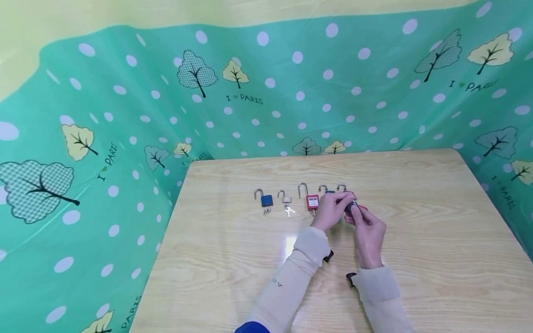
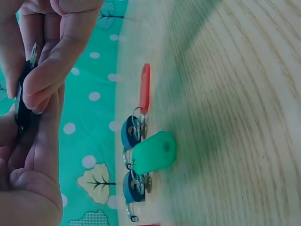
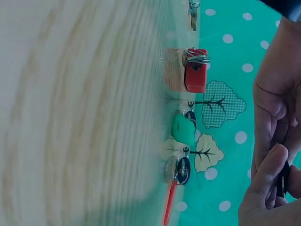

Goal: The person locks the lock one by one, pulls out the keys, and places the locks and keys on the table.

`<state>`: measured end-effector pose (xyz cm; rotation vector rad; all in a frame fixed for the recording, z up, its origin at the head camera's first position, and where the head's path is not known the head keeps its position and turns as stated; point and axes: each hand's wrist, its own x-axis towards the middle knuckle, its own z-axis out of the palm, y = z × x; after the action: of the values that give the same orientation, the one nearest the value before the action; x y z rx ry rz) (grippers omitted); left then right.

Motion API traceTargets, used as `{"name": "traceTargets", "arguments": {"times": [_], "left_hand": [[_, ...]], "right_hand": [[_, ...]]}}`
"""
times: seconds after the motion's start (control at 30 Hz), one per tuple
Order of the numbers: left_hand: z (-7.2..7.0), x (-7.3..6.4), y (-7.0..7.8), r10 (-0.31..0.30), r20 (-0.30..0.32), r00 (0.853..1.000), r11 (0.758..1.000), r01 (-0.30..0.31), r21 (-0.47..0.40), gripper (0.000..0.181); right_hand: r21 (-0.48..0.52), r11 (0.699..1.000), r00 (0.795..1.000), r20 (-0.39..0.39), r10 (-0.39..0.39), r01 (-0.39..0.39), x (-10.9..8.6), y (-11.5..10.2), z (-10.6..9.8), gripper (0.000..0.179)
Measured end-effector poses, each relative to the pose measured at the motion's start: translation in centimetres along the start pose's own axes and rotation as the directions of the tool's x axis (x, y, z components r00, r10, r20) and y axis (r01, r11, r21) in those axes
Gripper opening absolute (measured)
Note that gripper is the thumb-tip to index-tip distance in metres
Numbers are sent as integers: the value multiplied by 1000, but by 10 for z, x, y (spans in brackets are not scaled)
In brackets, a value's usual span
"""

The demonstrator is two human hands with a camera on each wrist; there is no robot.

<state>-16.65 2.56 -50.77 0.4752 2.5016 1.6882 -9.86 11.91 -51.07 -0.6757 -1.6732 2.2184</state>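
Note:
Both hands meet above the right end of a row of padlocks. Between them is a small flat black object [image 2: 22, 96] with a thin metal tip; its kind is unclear. My left hand [image 1: 331, 212] pinches one end, and my right hand [image 1: 369, 231] pinches the other with thumb and fingers. Under the hands, two round dark-blue padlocks [image 2: 130, 133] show with rings and keys. One carries a green tag [image 2: 155, 153], the other a red tag [image 2: 145, 87]. In the head view the hands partly cover these padlocks, whose raised open shackles [image 1: 341, 186] still show.
Left of the hands lie a red padlock [image 1: 312, 202] with a tall open shackle, a small pale padlock [image 1: 286, 200] with keys [image 1: 289, 211], and a blue padlock [image 1: 267, 200]. All sit on a wooden table [image 1: 216, 259]. A patterned green cloth [image 1: 258, 125] surrounds its back and sides.

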Motion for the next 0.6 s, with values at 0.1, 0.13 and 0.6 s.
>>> {"name": "traceTargets", "arguments": {"times": [0.1,0.13,0.6], "left_hand": [[1,1,-1,3,12,1000,1000,-3,-10,23],[1,1,-1,-1,14,1000,1000,1,-9,23],[3,12,0,-71,69,995,997,73,-31,25]], "right_hand": [[11,1000,1000,6,1,-1,2,0,-2,40],[11,1000,1000,8,-3,3,2,1,-3,40],[14,1000,999,43,27,-28,10,1,-7,40]]}}
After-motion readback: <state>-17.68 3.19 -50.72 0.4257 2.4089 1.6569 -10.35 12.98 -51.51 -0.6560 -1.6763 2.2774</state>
